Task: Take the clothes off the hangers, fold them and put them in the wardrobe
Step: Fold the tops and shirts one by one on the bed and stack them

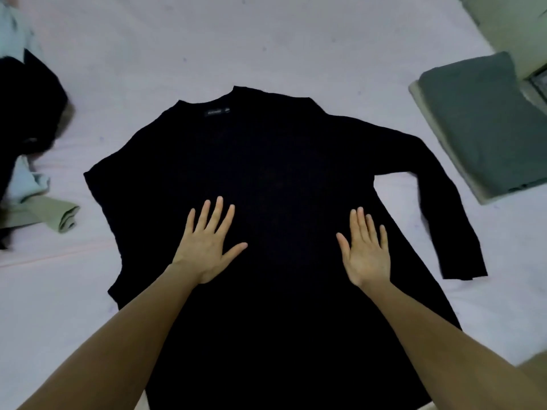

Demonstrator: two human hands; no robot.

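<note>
Neck label (218, 112) inside black top (266, 173): light lettering, seemingly brand, too blurred to read.

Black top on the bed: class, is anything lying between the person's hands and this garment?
Nothing visible does. The left hand and the right hand lie flat on the black top, fingers straight. The wardrobe is out of view.

pale bed sheet (266, 39), window corner at far right (538, 81)
</note>
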